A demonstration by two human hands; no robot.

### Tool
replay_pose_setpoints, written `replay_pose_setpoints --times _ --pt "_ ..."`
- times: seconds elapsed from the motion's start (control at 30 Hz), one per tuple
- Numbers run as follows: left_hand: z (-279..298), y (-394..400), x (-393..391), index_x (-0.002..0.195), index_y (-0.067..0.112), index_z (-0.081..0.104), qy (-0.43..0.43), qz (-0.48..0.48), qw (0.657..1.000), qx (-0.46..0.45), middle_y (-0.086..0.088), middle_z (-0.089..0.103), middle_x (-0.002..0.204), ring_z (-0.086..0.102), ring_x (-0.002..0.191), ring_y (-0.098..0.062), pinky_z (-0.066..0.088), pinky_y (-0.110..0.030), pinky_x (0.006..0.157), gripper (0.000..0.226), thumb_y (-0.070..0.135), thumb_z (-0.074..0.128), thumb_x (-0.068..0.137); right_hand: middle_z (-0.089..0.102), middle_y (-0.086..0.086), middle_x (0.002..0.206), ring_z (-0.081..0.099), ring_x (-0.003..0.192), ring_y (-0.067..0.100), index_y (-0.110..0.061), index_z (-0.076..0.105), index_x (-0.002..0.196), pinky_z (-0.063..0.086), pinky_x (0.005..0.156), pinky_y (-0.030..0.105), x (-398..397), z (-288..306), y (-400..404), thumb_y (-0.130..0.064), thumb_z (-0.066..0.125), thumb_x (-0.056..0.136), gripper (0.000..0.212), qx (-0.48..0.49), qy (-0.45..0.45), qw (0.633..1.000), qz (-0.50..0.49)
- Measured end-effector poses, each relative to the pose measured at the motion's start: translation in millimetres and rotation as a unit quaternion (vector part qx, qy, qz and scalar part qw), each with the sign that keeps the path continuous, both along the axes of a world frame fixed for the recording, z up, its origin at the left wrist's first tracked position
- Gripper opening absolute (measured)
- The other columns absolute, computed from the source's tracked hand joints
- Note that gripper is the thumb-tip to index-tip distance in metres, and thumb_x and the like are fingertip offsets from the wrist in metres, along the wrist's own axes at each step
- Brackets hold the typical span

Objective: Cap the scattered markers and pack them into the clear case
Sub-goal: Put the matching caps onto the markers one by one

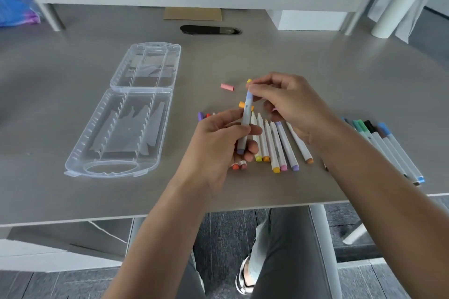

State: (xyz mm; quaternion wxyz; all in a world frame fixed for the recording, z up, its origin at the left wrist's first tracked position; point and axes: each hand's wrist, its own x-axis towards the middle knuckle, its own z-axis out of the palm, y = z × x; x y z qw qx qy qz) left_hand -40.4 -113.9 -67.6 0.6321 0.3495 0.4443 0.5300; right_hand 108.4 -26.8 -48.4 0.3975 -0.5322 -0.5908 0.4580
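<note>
Marker in hand: your left hand grips the slim white-barrelled marker with lavender ends at mid-barrel, held above the grey counter.
Cap end: your right hand pinches the pale lavender cap at the marker's upper tip; whether it is fully seated cannot be told.
Handling: judge it light, rigid and smooth; hold mid-barrel and push the cap straight along the axis.
Loose pieces: small pink cap and orange cap lie beside your hands; likely to roll.
Remaining markers: white-barrelled row beneath your hands; capped dark-toned group far right.
Clear plastic case: open flat, left, nothing in it.
</note>
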Motion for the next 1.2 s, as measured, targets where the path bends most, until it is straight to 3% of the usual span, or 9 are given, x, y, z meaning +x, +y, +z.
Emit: replay_pose_setpoints --times 0.23,0.37,0.5,0.6,0.7,0.77,0.87,1.07,1.2 --pt "-3.0 -4.4 10.4 0.114 0.000 0.067 -0.016 0.005 1.000 -0.015 -0.012 0.064 0.075 0.050 0.048 -0.019 0.037 -0.025 0.045 0.025 -0.007 0.049 0.097 0.068 -0.012 0.066 0.050 0.058 0.008 -0.012 0.076 0.100 0.042 0.051 0.021 5.4 -7.7 -10.1 -0.018 0.070 0.097 0.009 0.007 -0.009 1.000 -0.013" --pt "0.1 -8.4 10.9 0.097 0.006 0.073 0.043 0.021 0.999 0.024 -0.012 0.068 0.077 0.056 0.051 -0.021 0.040 -0.030 0.053 0.019 0.002 0.054 0.098 0.068 -0.009 0.069 0.048 0.052 0.006 -0.013 0.076 0.098 0.039 0.048 0.020 4.1 -0.3 -8.8 -0.018 0.067 0.098 0.010 -0.023 0.017 1.000 -0.012" --pt "0.4 -11.4 5.4 0.092 -0.002 0.072 0.082 0.049 0.995 0.036 -0.012 0.066 0.075 0.056 0.061 -0.021 0.046 -0.031 0.056 0.024 0.017 0.059 0.100 0.069 0.000 0.076 0.047 0.057 0.013 -0.008 0.074 0.101 0.041 0.048 0.021 6.3 9.7 0.4 -0.022 0.068 0.097 0.016 -0.041 0.017 0.998 -0.044" --pt "-1.5 -15.7 -3.9 0.093 0.000 0.074 0.083 0.070 0.993 0.046 -0.011 0.063 0.076 0.053 0.065 -0.025 0.044 -0.029 0.050 0.024 0.017 0.059 0.100 0.069 -0.002 0.073 0.052 0.052 0.008 -0.010 0.074 0.093 0.045 0.050 0.018 9.8 10.9 8.2 -0.026 0.070 0.095 0.017 -0.030 -0.084 0.995 -0.037" --pt "-1.1 -18.9 -11.2 0.091 0.003 0.074 0.067 0.068 0.995 0.041 -0.012 0.063 0.077 0.053 0.065 -0.027 0.039 -0.029 0.050 0.024 0.020 0.060 0.099 0.067 0.002 0.069 0.054 0.059 0.016 -0.010 0.072 0.084 0.040 0.047 0.018 2.9 4.2 9.7 -0.021 0.071 0.095 0.016 -0.028 -0.161 0.987 0.005" --pt "-0.3 -20.1 -12.4 0.094 -0.001 0.072 0.060 0.066 0.995 0.036 -0.013 0.062 0.077 0.052 0.063 -0.026 0.038 -0.028 0.049 0.025 0.018 0.057 0.101 0.071 0.007 0.076 0.056 0.064 0.022 -0.009 0.073 0.081 0.042 0.055 0.026 -5.6 -2.6 10.0 -0.021 0.074 0.093 0.017 0.002 -0.213 0.977 0.028" --pt "-0.8 -21.5 -13.1 0.096 -0.006 0.071 0.054 0.068 0.996 0.033 -0.013 0.062 0.077 0.052 0.062 -0.025 0.039 -0.025 0.046 0.027 0.016 0.055 0.101 0.072 0.001 0.079 0.066 0.072 0.017 -0.016 0.076 0.084 0.050 0.065 0.032 -17.2 -11.4 9.8 -0.031 0.075 0.091 0.016 0.073 -0.321 0.944 0.032" --pt "-1.1 -23.6 -16.1 0.090 -0.001 0.073 0.041 0.070 0.996 0.022 -0.012 0.061 0.074 0.051 0.059 -0.022 0.041 -0.024 0.045 0.025 0.013 0.055 0.100 0.069 -0.004 0.079 0.068 0.082 0.022 -0.022 0.074 0.087 0.058 0.078 0.042 -9.0 -12.8 6.8 -0.037 0.071 0.092 0.016 0.106 -0.386 0.917 0.002" --pt "-1.1 -21.6 -16.0 0.088 0.002 0.073 0.043 0.069 0.996 0.028 -0.011 0.063 0.073 0.053 0.057 -0.023 0.038 -0.026 0.047 0.025 0.014 0.055 0.100 0.071 -0.004 0.077 0.067 0.075 0.020 -0.025 0.069 0.070 0.059 0.077 0.041 0.5 -8.4 -0.5 -0.035 0.076 0.087 0.020 0.071 -0.431 0.899 0.015"
